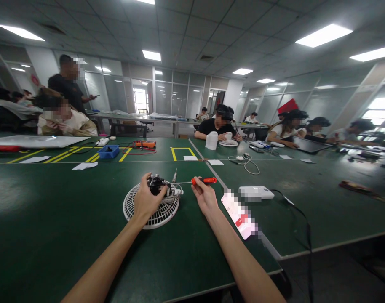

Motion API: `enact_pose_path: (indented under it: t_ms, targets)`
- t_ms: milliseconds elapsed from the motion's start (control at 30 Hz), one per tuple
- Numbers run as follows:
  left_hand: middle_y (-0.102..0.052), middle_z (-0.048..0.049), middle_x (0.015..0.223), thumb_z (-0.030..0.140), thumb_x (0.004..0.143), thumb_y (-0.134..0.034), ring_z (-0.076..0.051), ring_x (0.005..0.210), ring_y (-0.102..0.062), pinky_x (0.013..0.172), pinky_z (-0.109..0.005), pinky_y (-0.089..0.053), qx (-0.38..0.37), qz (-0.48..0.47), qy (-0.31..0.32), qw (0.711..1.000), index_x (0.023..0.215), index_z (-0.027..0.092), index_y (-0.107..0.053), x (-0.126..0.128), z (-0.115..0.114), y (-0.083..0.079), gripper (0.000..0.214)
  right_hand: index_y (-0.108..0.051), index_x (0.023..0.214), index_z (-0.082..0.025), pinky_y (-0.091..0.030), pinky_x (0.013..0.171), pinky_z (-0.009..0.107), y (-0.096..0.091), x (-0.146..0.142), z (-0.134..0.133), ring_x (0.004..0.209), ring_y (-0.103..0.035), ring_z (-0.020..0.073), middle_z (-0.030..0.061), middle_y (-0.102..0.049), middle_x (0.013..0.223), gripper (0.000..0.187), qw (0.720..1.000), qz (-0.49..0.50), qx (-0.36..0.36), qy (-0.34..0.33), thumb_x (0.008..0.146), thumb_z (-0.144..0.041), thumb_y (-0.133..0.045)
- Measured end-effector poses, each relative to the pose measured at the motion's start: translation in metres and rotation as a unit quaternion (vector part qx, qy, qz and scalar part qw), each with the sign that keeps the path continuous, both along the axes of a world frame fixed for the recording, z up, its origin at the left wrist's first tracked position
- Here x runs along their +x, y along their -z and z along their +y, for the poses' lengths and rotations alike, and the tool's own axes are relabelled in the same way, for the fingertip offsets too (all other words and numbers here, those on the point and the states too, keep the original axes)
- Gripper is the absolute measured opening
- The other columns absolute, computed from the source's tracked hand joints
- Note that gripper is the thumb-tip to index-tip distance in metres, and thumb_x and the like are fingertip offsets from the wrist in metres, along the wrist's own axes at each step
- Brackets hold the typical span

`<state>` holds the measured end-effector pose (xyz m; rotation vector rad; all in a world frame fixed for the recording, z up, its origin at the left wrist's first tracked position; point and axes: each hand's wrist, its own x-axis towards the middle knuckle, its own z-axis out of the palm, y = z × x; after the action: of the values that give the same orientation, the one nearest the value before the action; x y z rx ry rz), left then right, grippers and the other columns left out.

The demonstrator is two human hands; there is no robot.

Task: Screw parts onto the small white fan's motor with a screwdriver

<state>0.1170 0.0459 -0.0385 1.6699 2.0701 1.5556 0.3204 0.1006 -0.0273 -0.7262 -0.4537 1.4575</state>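
A round white fan grille (166,213) lies on the green table, with a dark fan motor assembly (157,184) and white wires (174,192) on top. Thumb and fingers of my left hand (145,201) are closed around the motor assembly. My right hand (206,197) grips a screwdriver (209,180) by its red-orange handle. Its thin shaft points left, toward the motor; whether the tip touches anything is too small to tell. Just behind the grille is a small, slim, pointed piece (175,174).
A lit pink-screened phone (239,219) and a white device (265,193) with a black cable (308,227) lie to my right. Farther back are a blue bin (108,155), an orange multimeter (145,144) and a coiled cable (254,163). A person (211,127) works across the table.
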Motion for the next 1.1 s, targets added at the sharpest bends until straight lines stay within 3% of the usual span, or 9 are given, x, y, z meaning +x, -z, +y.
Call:
enact_pose_path:
  t_ms: [233, 500, 633, 833, 1100]
  targets:
    - [-0.065, -0.0163, 0.138, 0.053, 0.080, -0.073, -0.036, 0.118, -0.068, 0.101, -0.051, -0.054, 0.001, 0.004, 0.003, 1.000, 0.141, 0.021, -0.048, 0.0002, 0.0002, -0.0005, 0.074, -0.070, 0.081, -0.018, -0.063, 0.066, 0.022, -0.0054, -0.0051, -0.0040, 0.070, -0.074, 0.0140, 0.0021, -0.078, 0.078, 0.025, 1.000, 0.008, -0.010, 0.007, 0.069, -0.017, -0.092]
    - [-0.066, -0.0155, 0.136, 0.056, 0.080, -0.072, -0.035, 0.115, -0.069, 0.099, -0.050, -0.055, 0.000, 0.003, 0.005, 1.000, 0.141, 0.022, -0.049, -0.0002, 0.0000, 0.0000, 0.073, -0.068, 0.081, -0.020, -0.058, 0.055, 0.023, -0.0041, -0.0058, -0.0055, 0.058, -0.066, 0.0123, -0.0017, -0.071, 0.065, 0.033, 0.999, -0.033, -0.031, 0.017, 0.068, -0.033, -0.095]
    - [-0.066, -0.0160, 0.137, 0.056, 0.080, -0.072, -0.036, 0.116, -0.069, 0.100, -0.051, -0.055, -0.002, 0.005, 0.005, 1.000, 0.141, 0.021, -0.049, -0.0006, 0.0004, -0.0004, 0.074, -0.066, 0.077, -0.019, -0.056, 0.054, 0.022, -0.0008, -0.0067, -0.0044, 0.056, -0.064, 0.0111, -0.0018, -0.070, 0.064, 0.036, 0.999, -0.030, -0.015, 0.022, 0.063, -0.031, -0.098]
    - [-0.066, -0.0165, 0.137, 0.059, 0.083, -0.069, -0.036, 0.117, -0.068, 0.100, -0.051, -0.055, -0.009, -0.002, 0.005, 1.000, 0.141, 0.021, -0.049, 0.0003, -0.0007, -0.0021, 0.072, -0.066, 0.079, -0.018, -0.058, 0.061, 0.022, 0.0017, -0.0052, -0.0011, 0.065, -0.071, 0.0132, 0.0001, -0.074, 0.070, 0.035, 0.999, -0.005, 0.008, 0.033, 0.062, -0.022, -0.097]
    - [-0.065, -0.0168, 0.138, 0.061, 0.085, -0.065, -0.036, 0.121, -0.067, 0.102, -0.052, -0.054, -0.011, -0.013, 0.007, 1.000, 0.141, 0.022, -0.049, 0.0012, -0.0021, -0.0039, 0.071, -0.066, 0.081, -0.020, -0.063, 0.069, 0.024, 0.0004, -0.0014, 0.0004, 0.069, -0.074, 0.0142, 0.0001, -0.076, 0.074, 0.032, 1.000, 0.027, -0.007, 0.008, 0.065, -0.004, -0.088]
